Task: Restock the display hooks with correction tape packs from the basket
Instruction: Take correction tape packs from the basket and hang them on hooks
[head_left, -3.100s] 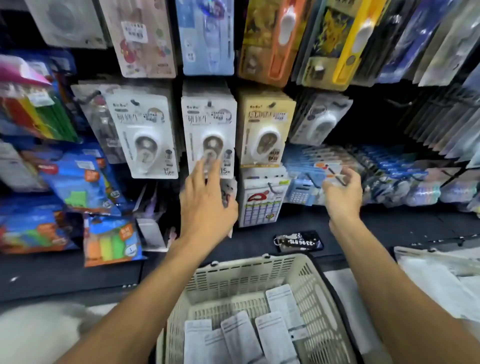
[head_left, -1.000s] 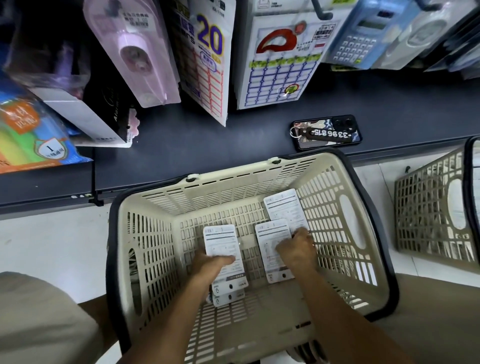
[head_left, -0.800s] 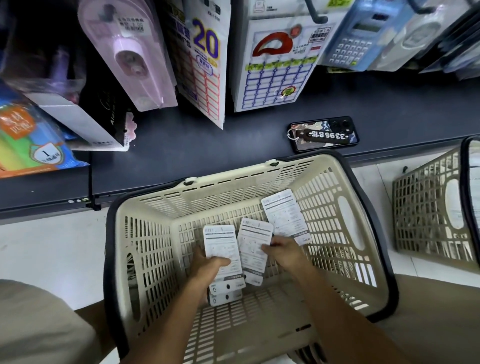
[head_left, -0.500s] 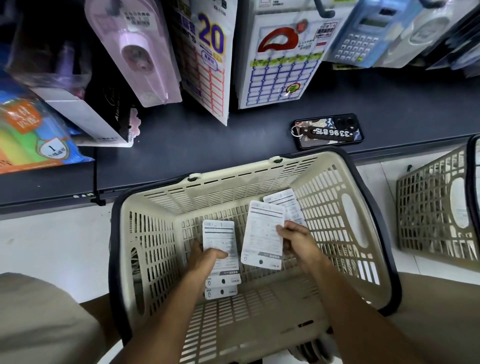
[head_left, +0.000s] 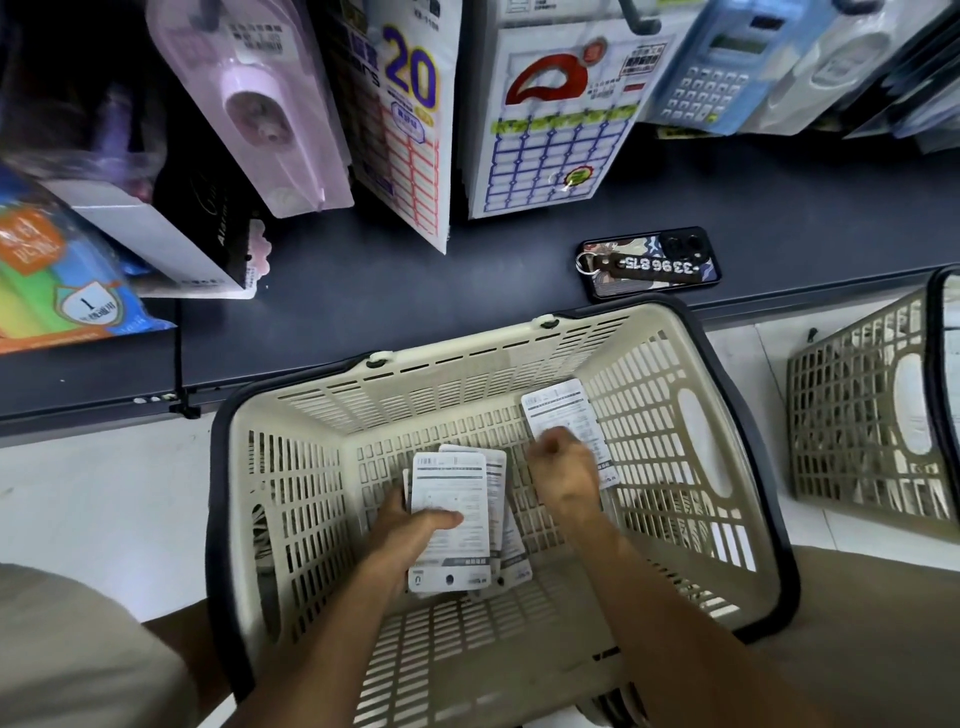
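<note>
A cream plastic basket (head_left: 467, 376) with a dark rim stands on the floor below me. My left hand (head_left: 400, 530) reaches into it and grips a stack of white correction tape packs (head_left: 452, 509), backs facing up, thumb across the top one. My right hand (head_left: 563, 470) is blurred, and its curled fingers close on the lower end of a single correction tape pack (head_left: 563, 410) that leans on the basket's far right wall. The hooks for these packs are out of view above.
A phone (head_left: 652, 262) with a numbered key tag lies on the dark shelf (head_left: 415, 291) just behind the basket. Pink tape packs (head_left: 260, 104), label sheets (head_left: 558, 124) and a calculator (head_left: 711, 67) hang above. A second basket (head_left: 872, 426) lies at the right.
My view dropped from the display down to the basket. My right hand lifted a pack, passed it onto the stack in my left hand, then moved right to the pack by the wall.
</note>
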